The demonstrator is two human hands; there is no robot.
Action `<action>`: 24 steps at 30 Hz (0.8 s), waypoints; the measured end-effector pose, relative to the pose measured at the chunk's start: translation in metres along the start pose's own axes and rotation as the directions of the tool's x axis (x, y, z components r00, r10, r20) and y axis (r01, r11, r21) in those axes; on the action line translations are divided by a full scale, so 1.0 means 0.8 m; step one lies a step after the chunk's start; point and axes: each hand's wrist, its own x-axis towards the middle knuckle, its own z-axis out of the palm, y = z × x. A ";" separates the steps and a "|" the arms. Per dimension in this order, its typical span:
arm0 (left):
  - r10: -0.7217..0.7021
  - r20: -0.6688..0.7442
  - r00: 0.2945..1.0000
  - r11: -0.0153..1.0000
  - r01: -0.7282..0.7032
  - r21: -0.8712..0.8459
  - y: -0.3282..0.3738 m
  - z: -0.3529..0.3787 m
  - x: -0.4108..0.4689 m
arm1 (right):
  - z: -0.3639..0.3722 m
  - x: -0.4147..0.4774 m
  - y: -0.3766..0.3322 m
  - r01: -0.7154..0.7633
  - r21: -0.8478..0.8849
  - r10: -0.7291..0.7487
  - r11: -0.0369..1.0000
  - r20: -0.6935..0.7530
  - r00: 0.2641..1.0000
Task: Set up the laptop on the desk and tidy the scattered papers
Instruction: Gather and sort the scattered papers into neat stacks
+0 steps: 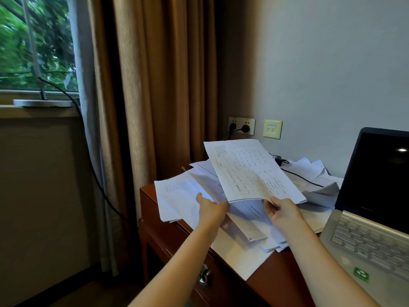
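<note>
While my right hand (281, 212) pinches the lifted sheets (250, 171), I'm mid-tidy: my left hand (211, 209) meets the scattered papers (177, 196), grip unclear; next, stack them squarely beside the open laptop (365, 235).

Wall (321, 63): plain, pale.
Window (33, 41): upper left; green foliage outside, daylight came in.
Curtains: brown drape (159, 85) hung beside grey sheer (88, 107).
Outlets: double socket (242, 125) held plugs; pale plate (272, 129) sat just beside.
Desk (270, 278): reddish-brown wood, stood against wall.
Floor (55, 293): dark, lower left.

One laptop (365, 238), one desk (272, 278), two hands (211, 210) (284, 212), two wall plates (242, 125) (272, 129), uncountably many papers (250, 171).
</note>
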 end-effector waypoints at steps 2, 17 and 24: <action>-0.022 0.039 0.999 0.998 0.020 0.064 -0.001 0.002 0.004 | 0.002 -0.004 0.001 0.001 -0.018 -0.001 1.000 0.016 1.000; -0.131 -0.050 0.990 0.991 0.133 0.035 0.031 -0.007 0.016 | 0.010 -0.014 0.008 -0.134 -0.011 0.135 0.991 0.071 0.988; -0.160 0.003 0.987 0.984 0.159 0.085 0.013 0.004 0.020 | 0.009 -0.015 0.005 -0.169 0.028 0.165 0.985 0.106 0.981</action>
